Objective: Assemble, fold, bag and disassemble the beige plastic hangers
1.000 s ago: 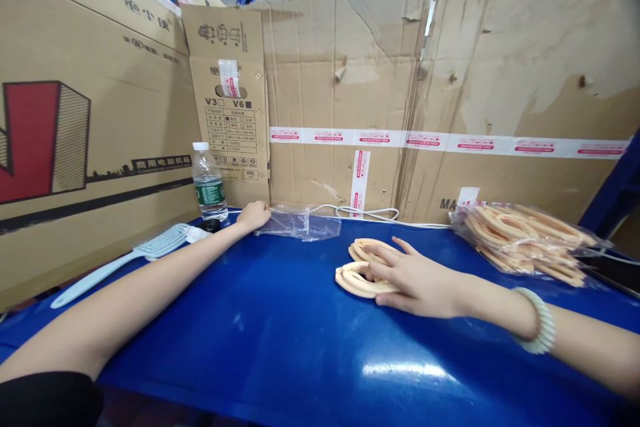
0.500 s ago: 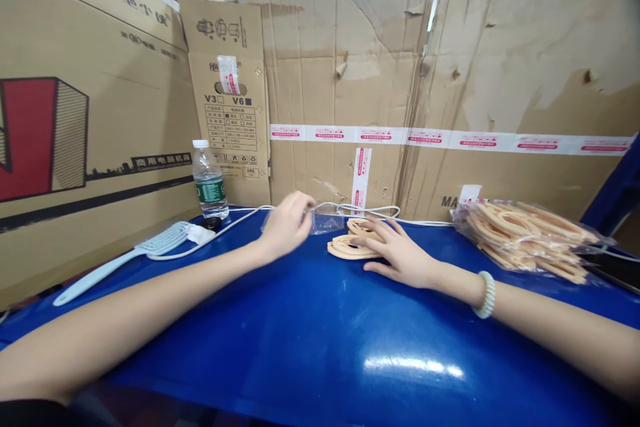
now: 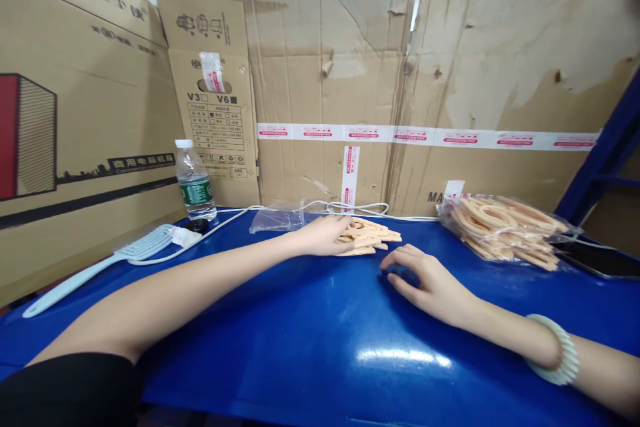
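A small pile of flat beige looped pieces (image 3: 373, 235) lies on the blue table. Their exact kind is unclear. My left hand (image 3: 325, 235) grips the left end of this pile, fingers over the top and the thumb side partly hidden. To the right of the pile and nearer to me, my right hand (image 3: 427, 280) hovers low over the table, fingers bent and thumb apart, holding nothing. Left of the pile, a clear plastic bag (image 3: 277, 219) lies flat.
Packed beige pieces in clear bags (image 3: 500, 227) sit at the right, beside a dark phone-like slab (image 3: 600, 260). At the left are a water bottle (image 3: 195, 187) and a light blue hairbrush (image 3: 120, 257). A white cable (image 3: 357, 209) runs along the cardboard wall (image 3: 320, 87).
My left hand has moved right from the plastic bag onto the beige pieces. My right hand has come off them, towards me and to the right. The view has shifted slightly right.
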### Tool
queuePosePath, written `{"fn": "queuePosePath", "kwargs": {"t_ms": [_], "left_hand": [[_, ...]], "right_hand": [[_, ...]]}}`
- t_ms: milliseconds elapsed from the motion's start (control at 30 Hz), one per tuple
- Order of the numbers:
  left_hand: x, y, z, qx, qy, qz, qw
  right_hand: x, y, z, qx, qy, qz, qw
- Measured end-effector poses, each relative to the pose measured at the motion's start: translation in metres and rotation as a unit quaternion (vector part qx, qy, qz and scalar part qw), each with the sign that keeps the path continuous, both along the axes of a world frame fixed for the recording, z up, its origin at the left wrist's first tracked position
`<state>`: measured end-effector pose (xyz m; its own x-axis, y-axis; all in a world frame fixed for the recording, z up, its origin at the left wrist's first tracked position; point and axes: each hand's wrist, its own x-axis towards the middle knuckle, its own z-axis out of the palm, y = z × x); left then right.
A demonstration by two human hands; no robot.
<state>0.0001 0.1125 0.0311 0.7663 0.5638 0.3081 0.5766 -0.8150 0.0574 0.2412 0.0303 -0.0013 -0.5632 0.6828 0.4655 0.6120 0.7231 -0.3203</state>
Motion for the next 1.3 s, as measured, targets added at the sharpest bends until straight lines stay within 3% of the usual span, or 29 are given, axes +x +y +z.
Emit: {"fn": "queuePosePath", "kwargs": {"t_ms": [167, 300, 367, 433, 500, 533, 600, 733, 933, 1133, 1300], "left_hand": [[0.001, 0.004, -0.003, 0.035, 0.007, -0.021, 0.999], [0.004, -0.005, 0.0, 0.076, 0.006, -0.012, 0.997], [0.005, -0.018, 0.004, 0.098, -0.002, -0.018, 0.995], [0.004, -0.036, 0.006, 0.131, -0.024, -0.04, 0.99], [0.002, -0.058, 0.004, 0.141, -0.053, -0.055, 0.987], [0.0, -0.068, 0.002, 0.149, -0.062, -0.069, 0.984], [-0.004, -0.086, -0.005, 0.161, -0.059, -0.082, 0.982], [-0.013, -0.106, -0.015, 0.155, -0.128, -0.073, 0.977], [-0.017, -0.117, -0.015, 0.016, -0.234, 0.012, 0.972], [-0.015, -0.12, -0.01, -0.07, -0.248, 0.001, 0.966], [-0.017, -0.113, -0.007, -0.139, -0.302, 0.051, 0.942]], "right_hand": [[-0.003, 0.007, -0.007, -0.034, 0.043, -0.018, 0.998], [-0.003, 0.008, -0.006, -0.136, 0.159, -0.041, 0.977], [-0.004, 0.005, -0.001, -0.236, 0.263, -0.056, 0.934], [-0.006, -0.002, 0.004, -0.361, 0.358, -0.056, 0.859], [-0.011, -0.011, 0.008, -0.455, 0.407, -0.027, 0.791], [-0.014, -0.015, 0.01, -0.48, 0.41, -0.006, 0.775], [-0.02, -0.023, 0.01, -0.485, 0.389, 0.025, 0.783], [-0.029, -0.034, 0.005, -0.422, 0.336, 0.044, 0.841], [-0.032, -0.04, 0.001, -0.32, 0.29, 0.052, 0.901], [-0.03, -0.038, 0.003, -0.308, 0.27, 0.047, 0.911], [-0.021, -0.03, 0.007, -0.296, 0.285, 0.023, 0.911]]}}
